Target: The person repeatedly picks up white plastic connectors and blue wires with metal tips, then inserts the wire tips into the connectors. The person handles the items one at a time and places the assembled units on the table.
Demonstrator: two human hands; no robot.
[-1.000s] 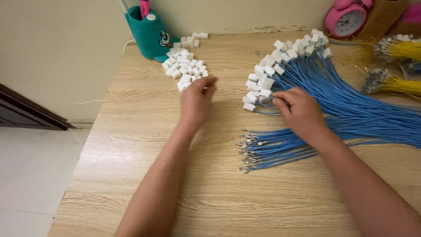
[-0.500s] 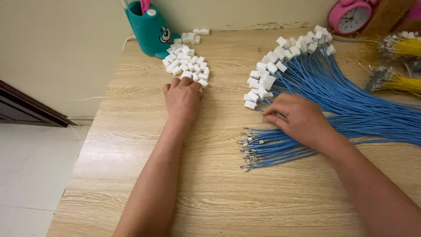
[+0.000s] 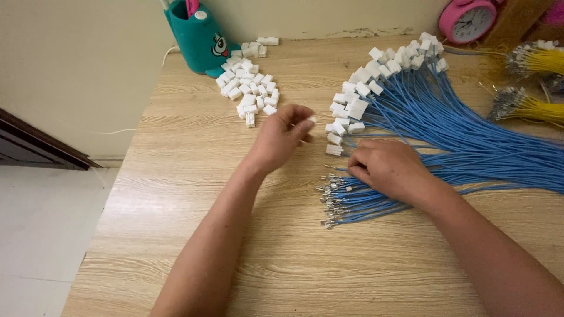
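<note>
White connector housing [image 3: 309, 121] pinched at the fingertips of left hand [image 3: 282, 140], lifted just off the wooden table [image 3: 194, 176]. Right hand [image 3: 385, 167] lies flat, fingers curled over the blue wires [image 3: 470, 135]; whether it has one wire singled out cannot be told. Bare metal terminals [image 3: 332, 196] point left, below and just right of the held housing. Wire axis runs left to right. Right hand nearer the terminals. Loose housing pile [image 3: 249, 91] sits beyond the left hand, beside a teal pen holder [image 3: 197, 38].
</note>
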